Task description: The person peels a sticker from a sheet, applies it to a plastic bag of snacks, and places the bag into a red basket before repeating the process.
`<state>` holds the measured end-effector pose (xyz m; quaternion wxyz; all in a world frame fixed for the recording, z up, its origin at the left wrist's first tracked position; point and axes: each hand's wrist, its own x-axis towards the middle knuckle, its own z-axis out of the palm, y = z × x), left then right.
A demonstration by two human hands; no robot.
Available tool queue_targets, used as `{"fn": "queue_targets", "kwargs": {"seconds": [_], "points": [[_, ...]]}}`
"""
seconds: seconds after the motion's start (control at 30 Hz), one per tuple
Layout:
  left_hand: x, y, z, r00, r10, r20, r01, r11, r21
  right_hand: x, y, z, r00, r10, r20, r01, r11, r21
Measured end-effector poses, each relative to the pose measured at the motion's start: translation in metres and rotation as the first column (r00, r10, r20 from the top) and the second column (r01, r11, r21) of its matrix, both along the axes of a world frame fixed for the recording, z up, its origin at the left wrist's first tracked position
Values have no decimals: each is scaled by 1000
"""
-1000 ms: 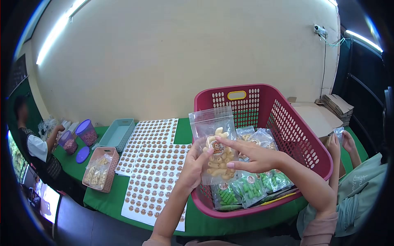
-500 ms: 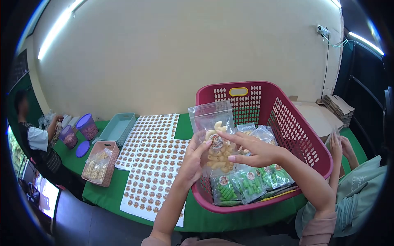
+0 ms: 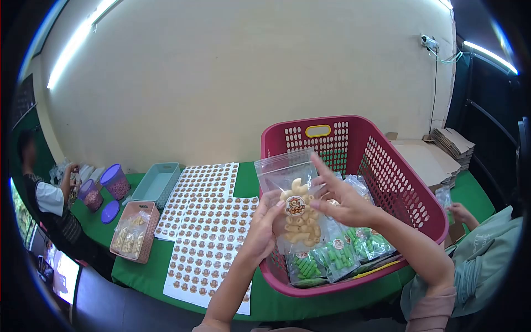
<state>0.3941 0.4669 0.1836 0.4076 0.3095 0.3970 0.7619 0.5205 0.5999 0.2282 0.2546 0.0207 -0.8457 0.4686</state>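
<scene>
My left hand (image 3: 264, 224) grips a clear zip bag of pale, curved macaroni-shaped snacks (image 3: 301, 228) by its left side, thumb in front. A round brown-and-white sticker (image 3: 295, 207) sits on the bag's front, beside my left thumb. At the bag's right edge is my right hand (image 3: 348, 200), open, its index finger stretched upward and its thumb apart near the sticker. Both hands are over the front of a maroon laundry basket (image 3: 412, 177). Inside it lie stickered bags of green stick-shaped pieces (image 3: 338, 252), partly hidden by the held bag.
Sticker sheets (image 3: 207, 243) cover the green table (image 3: 138, 271) left of the basket. Beyond are a pink basket (image 3: 145, 243) of bagged snacks, a teal basket (image 3: 157, 185) and purple-lidded tubs (image 3: 115, 182). Cardboard (image 3: 453, 146) lies right. One person stands far left; another's hand (image 3: 463, 213) is at right.
My right hand has drawn back from the sticker to the bag's right edge, and its index finger now points up. At right, the other person's hands have moved apart.
</scene>
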Motion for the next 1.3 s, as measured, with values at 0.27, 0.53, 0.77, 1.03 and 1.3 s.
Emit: {"fn": "queue_targets", "kwargs": {"seconds": [0.27,0.53,0.77,1.03,1.3], "points": [[0,-2,-1,960,-229,-159,197,961,-196,-2,13,3,999,-43,27,50,919,-390],[-2,-2,-1,990,-6,-140,12,999,43,0,-6,0,989,-16,146,49,973,-226],[-1,-3,3,948,-65,-312,42,996,-79,-1,-6,1,994,-3,106,6,1000,-29],[2,-4,6,935,50,-351,-56,998,-9,-2,1,-1,988,-153,-5,152,980,129],[4,2,3,979,164,-118,-155,984,83,1,14,2,997,-63,52,64,998,-15]]}}
